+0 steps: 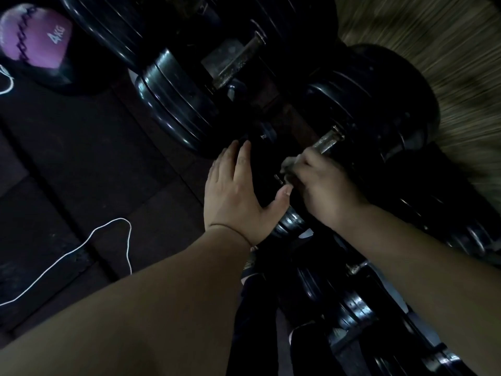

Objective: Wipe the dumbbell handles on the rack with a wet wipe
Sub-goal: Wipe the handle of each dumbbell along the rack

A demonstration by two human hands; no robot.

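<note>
Black dumbbells lie in a row on a dark rack. My right hand (322,185) is closed around the metal handle (329,141) of the middle dumbbell, with a pale wet wipe (289,162) bunched under its fingers. My left hand (235,191) lies flat with fingers spread on the near black weight head (264,169) of that same dumbbell. Another dumbbell handle (240,59) shows bare further back, between its black heads. More dumbbells (352,308) sit lower on the rack, partly hidden by my forearms.
A purple 4 kg ball (35,39) rests on the dark rubber floor at top left. A thin white cord (108,229) loops across the floor on the left. A blurred straw-coloured surface (433,36) fills the top right.
</note>
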